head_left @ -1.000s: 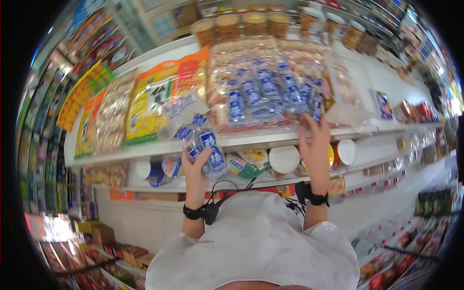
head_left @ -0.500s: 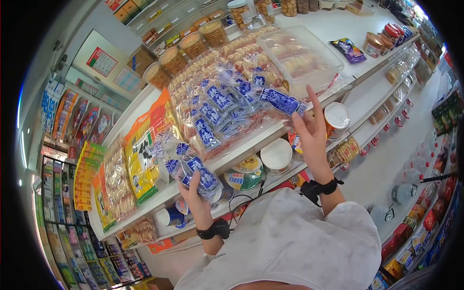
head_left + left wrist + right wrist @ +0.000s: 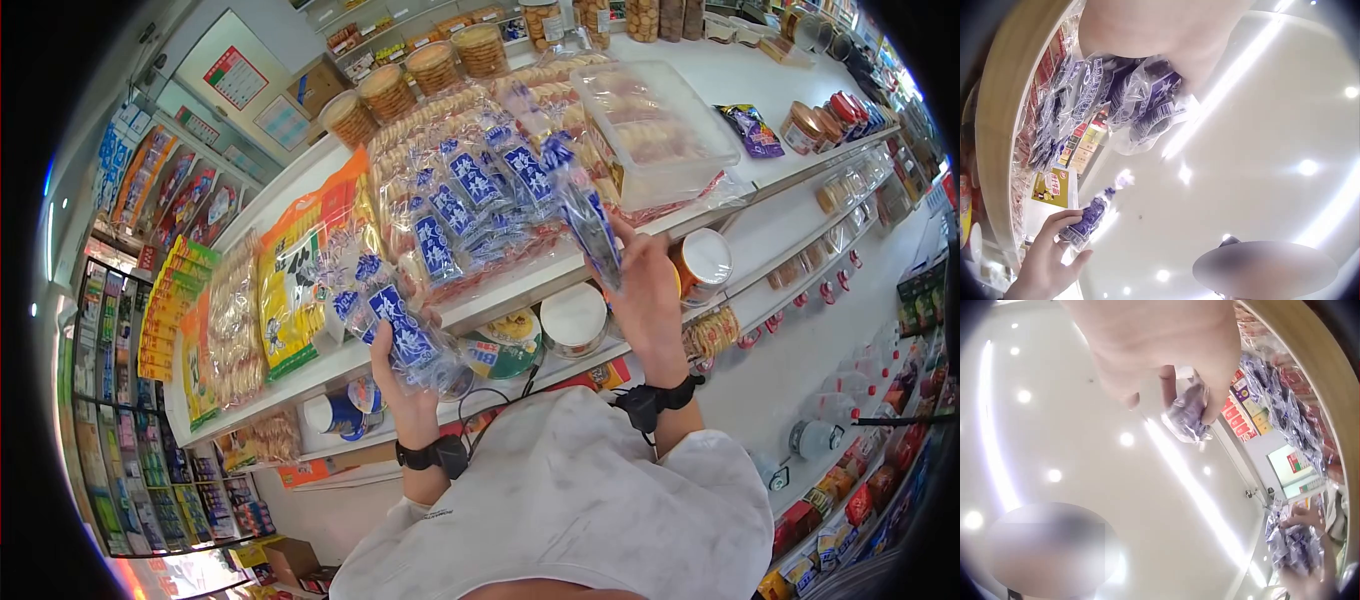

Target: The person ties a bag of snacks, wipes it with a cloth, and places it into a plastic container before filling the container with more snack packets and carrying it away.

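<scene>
Blue-labelled packets, bunched in the left hand, with a single packet in the right.
That single one has just swung from lying sideways to steeply tilted, its twisted end up; it looks singled out, though it remains apart from the left hand's bunch. Left fingers curl round several, thumb across the front; the right hand pinches its one between thumb and fingers. More lie in a heap on clear bags of pale biscuits, above the shelf edge. The wrappers are thin, glossy and crinkled, tubular with gathered ends, catching the light; beside the heap, the translucent box looks smooth, stiff and round-cornered.
</scene>
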A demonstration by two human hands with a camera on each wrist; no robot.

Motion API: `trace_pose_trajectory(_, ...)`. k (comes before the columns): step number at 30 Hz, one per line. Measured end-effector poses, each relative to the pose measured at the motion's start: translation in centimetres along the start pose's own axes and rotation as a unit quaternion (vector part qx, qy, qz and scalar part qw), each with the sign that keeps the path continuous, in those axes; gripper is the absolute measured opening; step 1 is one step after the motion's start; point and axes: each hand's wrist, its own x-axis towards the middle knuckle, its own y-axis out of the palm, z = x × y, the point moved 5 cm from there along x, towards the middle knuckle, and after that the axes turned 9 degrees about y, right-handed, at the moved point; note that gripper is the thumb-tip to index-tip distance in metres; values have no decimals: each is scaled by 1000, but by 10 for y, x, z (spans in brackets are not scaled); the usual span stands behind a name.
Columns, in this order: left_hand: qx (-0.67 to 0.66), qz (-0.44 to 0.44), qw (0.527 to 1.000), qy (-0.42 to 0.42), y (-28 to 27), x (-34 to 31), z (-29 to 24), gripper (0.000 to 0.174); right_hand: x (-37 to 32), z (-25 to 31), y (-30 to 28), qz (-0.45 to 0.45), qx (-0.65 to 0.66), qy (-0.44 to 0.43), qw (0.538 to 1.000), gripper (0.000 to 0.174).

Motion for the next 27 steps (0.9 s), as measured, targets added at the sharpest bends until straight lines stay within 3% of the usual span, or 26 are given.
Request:
trace_pose_trajectory(4, 28, -8, 999, -17, -13, -2, 0, 42, -3, 8, 22, -43, -122, -72, 989, 64)
trace_pose_trajectory(8, 31, -11, 999, -26, -28, 3, 8, 36, -2, 18, 23, 11, -143, -29, 989, 84)
trace_pose_trajectory(11, 50, -21, 998, -13, -31, 4, 11, 35, -9, 34, 30, -24, -234, -80, 969, 85)
trace_pose_trajectory(16, 51, -19, 998, -8, -31, 5, 10, 34, -13, 57, 27, -84, -384, -267, 880, 83)
trace_pose_trajectory(20, 60, -21, 998, -13, -31, 5, 8, 33, -20, 75, 16, -165, -446, -326, 817, 79)
trace_pose_trajectory(24, 57, -30, 998, -12, -39, 7, 6, 33, -12, 116, 3, -251, -354, -397, 808, 67)
trace_pose_trajectory(27, 45, -38, 998, -14, -44, 7, 8, 36, 15, 141, -41, -227, -288, -395, 842, 60)
